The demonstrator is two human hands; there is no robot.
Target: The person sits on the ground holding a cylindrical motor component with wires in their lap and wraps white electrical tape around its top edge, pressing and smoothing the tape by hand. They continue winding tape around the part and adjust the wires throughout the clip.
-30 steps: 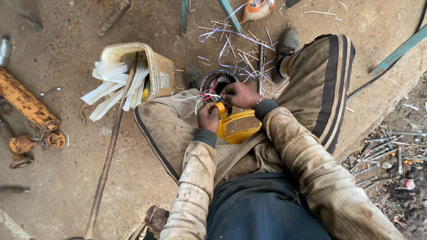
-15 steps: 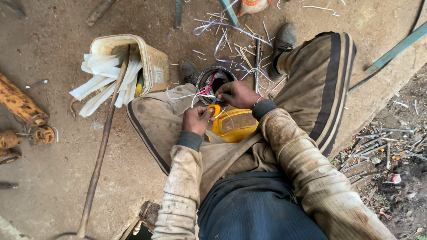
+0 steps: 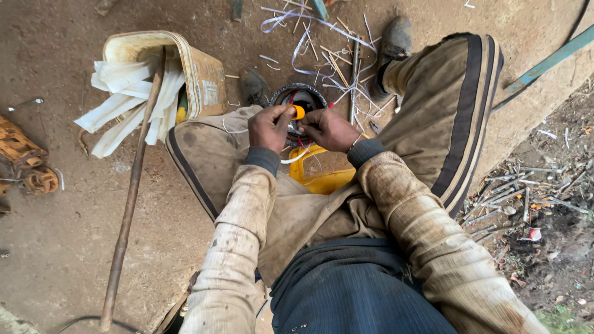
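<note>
Between the person's knees, low over the dirt floor, both hands work at a round metal part [image 3: 301, 99] with a dark ring-shaped rim. Left hand [image 3: 270, 127] is curled shut around a tool with a small orange handle [image 3: 298, 112], whose end pokes out by the thumb and points into the ring. Right hand [image 3: 329, 128] is closed too, fingers bent down against the ring's near edge beside a red wire [image 3: 302, 143]; what it pinches is hidden. Just under the hands sits a yellow plastic container [image 3: 318, 174], partly covered by the trousers. Left of the knee stands a worn tan can [image 3: 204, 77] stuffed with white strips [image 3: 117, 99], and a long rusty rod [image 3: 133, 192] leans across it. White wire scraps [image 3: 328, 43] litter the ground beyond the ring.
</note>
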